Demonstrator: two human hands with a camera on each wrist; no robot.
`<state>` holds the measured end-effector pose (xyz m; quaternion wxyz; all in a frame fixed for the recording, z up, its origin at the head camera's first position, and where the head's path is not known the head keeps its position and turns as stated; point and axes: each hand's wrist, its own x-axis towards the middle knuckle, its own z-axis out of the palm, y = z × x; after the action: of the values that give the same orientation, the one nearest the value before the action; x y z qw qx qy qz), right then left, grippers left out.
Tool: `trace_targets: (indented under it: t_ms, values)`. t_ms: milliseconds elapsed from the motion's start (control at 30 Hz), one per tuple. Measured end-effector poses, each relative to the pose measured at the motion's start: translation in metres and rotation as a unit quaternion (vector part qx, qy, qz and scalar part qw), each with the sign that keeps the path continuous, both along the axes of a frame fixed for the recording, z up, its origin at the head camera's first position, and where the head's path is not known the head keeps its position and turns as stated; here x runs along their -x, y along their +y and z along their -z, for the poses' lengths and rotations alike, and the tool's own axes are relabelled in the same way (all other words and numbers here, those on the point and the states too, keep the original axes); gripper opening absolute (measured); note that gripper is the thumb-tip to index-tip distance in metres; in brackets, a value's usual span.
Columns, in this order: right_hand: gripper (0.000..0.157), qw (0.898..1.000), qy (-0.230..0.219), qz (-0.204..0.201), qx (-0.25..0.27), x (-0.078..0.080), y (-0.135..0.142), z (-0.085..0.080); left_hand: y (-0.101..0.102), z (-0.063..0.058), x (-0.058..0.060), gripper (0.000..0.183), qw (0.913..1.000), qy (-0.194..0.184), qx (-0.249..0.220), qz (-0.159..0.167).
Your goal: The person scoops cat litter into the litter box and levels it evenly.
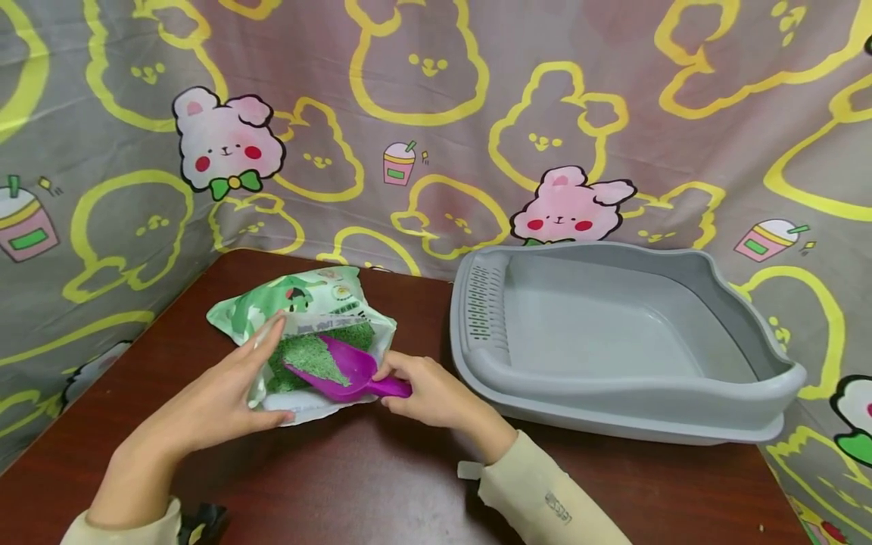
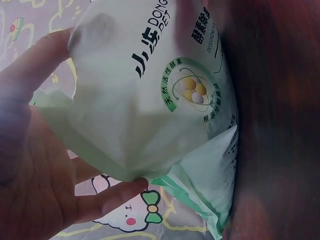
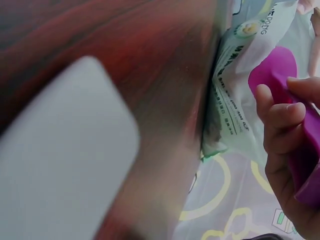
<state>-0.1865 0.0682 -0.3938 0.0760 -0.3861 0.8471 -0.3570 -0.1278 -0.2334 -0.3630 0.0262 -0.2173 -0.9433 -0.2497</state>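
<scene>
A purple scoop (image 1: pixel 357 361) is held by its handle in my right hand (image 1: pixel 432 390), fingers curled round it. Green cat litter (image 1: pixel 313 359) heaps in its bowl, which lies within the mouth of a white and green litter bag (image 1: pixel 286 299). My left hand (image 1: pixel 211 401) spans the left side of that opening with fairly straight fingers, the thumb by the lower lip and fingers along the upper one. In the left wrist view, the printed bag (image 2: pixel 150 110) rests between the spread thumb and fingers. The right wrist view shows the scoop handle (image 3: pixel 312 127) in the curled fingers.
A large grey litter box (image 1: pixel 586 325) with a raised rim and a slotted step stands to the right on the dark wooden table (image 1: pixel 368 484). Behind it hangs a cartoon-printed curtain (image 1: pixel 450 151). A small black object (image 1: pixel 204 522) is beside the left cuff.
</scene>
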Motion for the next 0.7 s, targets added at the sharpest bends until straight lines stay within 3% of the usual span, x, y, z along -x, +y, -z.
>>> trace_targets:
  t_ms: [300,700]
  values:
    - [0.023,0.999,0.007,-0.021,0.047,-0.004,0.009,0.003,0.000,0.001,0.000,0.121,1.0000,0.005,-0.002,0.004]
    - [0.023,0.998,-0.013,-0.011,0.062,-0.011,0.025,-0.011,-0.001,0.000,0.000,0.119,1.0000,-0.003,0.001,-0.002]
